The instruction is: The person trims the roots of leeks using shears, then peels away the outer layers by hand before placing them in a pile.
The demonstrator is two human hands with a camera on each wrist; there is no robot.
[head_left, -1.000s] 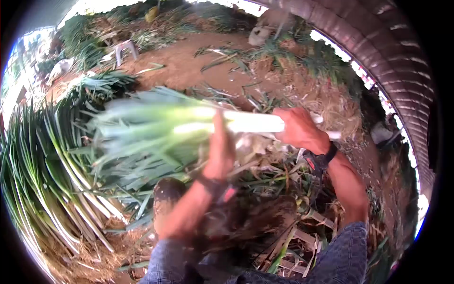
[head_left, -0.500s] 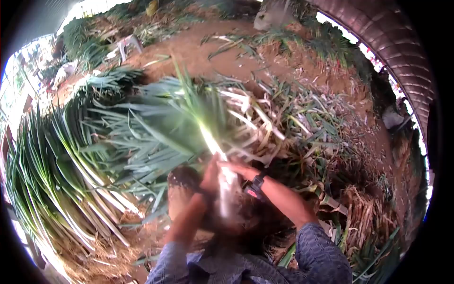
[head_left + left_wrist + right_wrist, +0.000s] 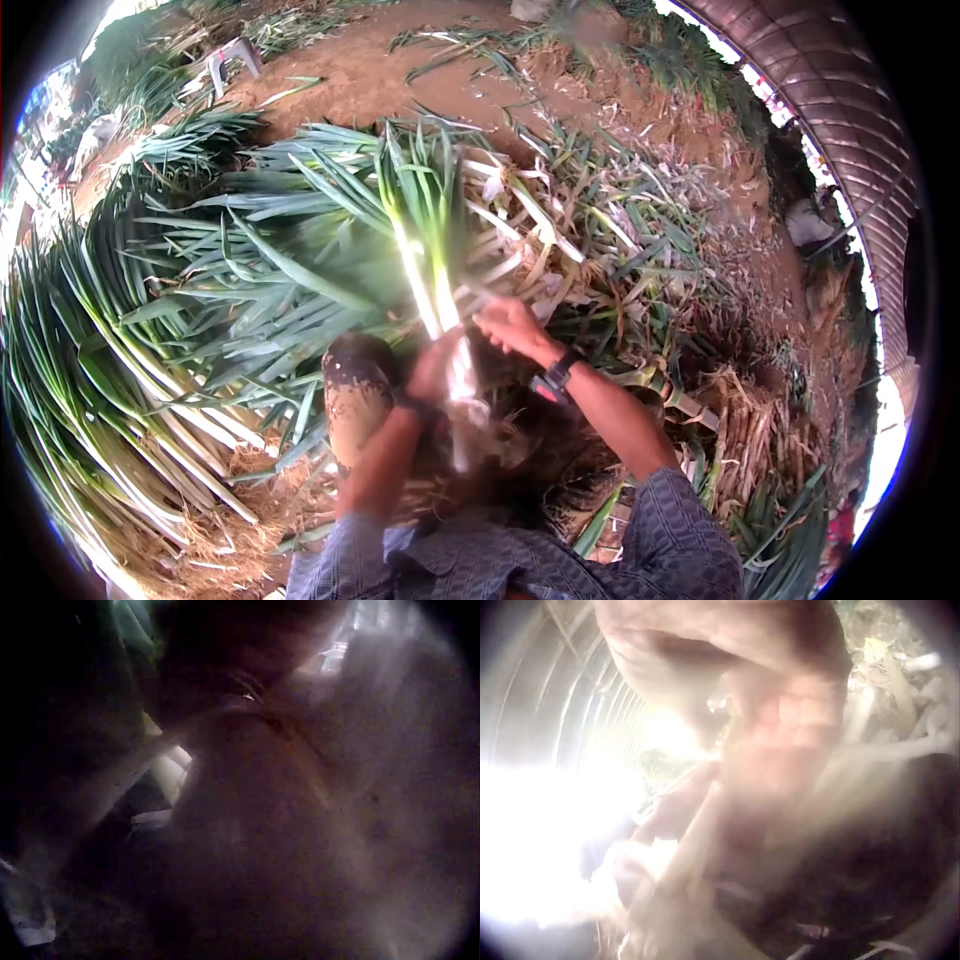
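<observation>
Two or so leeks (image 3: 418, 255), green leaves pointing away and white shanks toward the body, stand out in the middle of the head view. My left hand (image 3: 430, 368) grips their white shanks low down; the root ends below it are blurred. Just right of the shanks, my right hand (image 3: 515, 325) has curled fingers. A pale strip of leek skin (image 3: 697, 836) runs from those fingers toward the lower left in the right wrist view, blurred by motion. The left wrist view is dark, mostly filled by the hand.
Rooted leeks (image 3: 130, 400) lie in a row at the left. More leek leaves (image 3: 260, 255) spread ahead, beside a boot (image 3: 358, 385). Peeled leaf scraps (image 3: 640, 235) cover the ground at the right. A small stool (image 3: 232, 62) stands far back left.
The leeks have swung from lying crosswise to pointing away, shanks toward the body. My right hand has left the root ends, come to the shanks, then moved slightly right from them.
</observation>
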